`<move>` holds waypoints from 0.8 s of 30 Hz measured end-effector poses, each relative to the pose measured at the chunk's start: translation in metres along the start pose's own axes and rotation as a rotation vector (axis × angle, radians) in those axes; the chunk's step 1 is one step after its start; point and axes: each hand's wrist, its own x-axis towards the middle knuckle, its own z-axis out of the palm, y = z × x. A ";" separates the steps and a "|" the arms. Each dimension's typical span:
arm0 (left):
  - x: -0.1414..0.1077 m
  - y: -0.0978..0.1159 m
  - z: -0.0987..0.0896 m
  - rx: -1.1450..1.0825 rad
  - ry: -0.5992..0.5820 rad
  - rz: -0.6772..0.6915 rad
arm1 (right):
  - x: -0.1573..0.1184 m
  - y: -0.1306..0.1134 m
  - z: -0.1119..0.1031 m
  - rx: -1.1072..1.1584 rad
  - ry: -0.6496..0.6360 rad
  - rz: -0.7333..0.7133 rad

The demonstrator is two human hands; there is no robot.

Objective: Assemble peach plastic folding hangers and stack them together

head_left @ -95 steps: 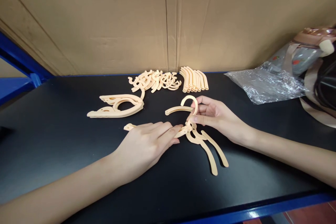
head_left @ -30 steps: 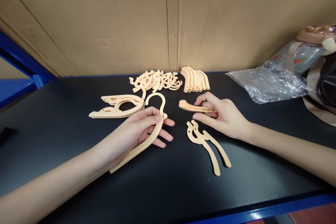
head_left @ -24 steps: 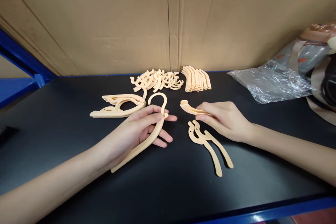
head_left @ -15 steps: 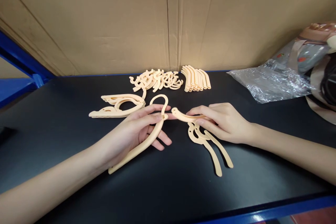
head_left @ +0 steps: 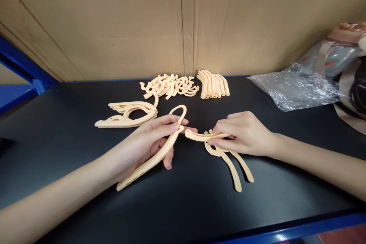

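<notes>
My left hand (head_left: 160,137) grips a long curved cream arm (head_left: 151,162) with a hook (head_left: 183,112) standing at its upper end, pinched near the joint by thumb and fingers. My right hand (head_left: 240,133) holds a second curved cream arm (head_left: 200,136), its free end pointing left, a small gap from the first arm's end. Under and in front of my right hand, thin cream pieces (head_left: 232,171) with curved ends lie on the black table (head_left: 160,213), partly covered by the hand.
Folded cream hangers (head_left: 126,122) lie at the left. Farther back are a pile of small hook pieces (head_left: 168,85) and a stack of curved arms (head_left: 213,84). Clear plastic wrap (head_left: 300,87) and a bottle (head_left: 340,51) sit at the right, with cardboard (head_left: 128,23) behind.
The arm in my right hand has moved slightly down and left, and its hollow side now shows more. The left-hand arm and hook have turned slightly, and my left fingers have curled in.
</notes>
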 end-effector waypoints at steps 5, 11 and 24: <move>0.001 0.001 0.001 0.041 -0.067 -0.011 | -0.001 0.000 0.001 -0.060 0.036 -0.010; 0.002 0.000 -0.001 0.042 -0.079 -0.009 | -0.002 0.000 0.001 -0.089 0.062 -0.040; 0.001 0.000 -0.001 0.113 -0.110 -0.040 | -0.002 -0.001 0.000 -0.118 0.069 -0.079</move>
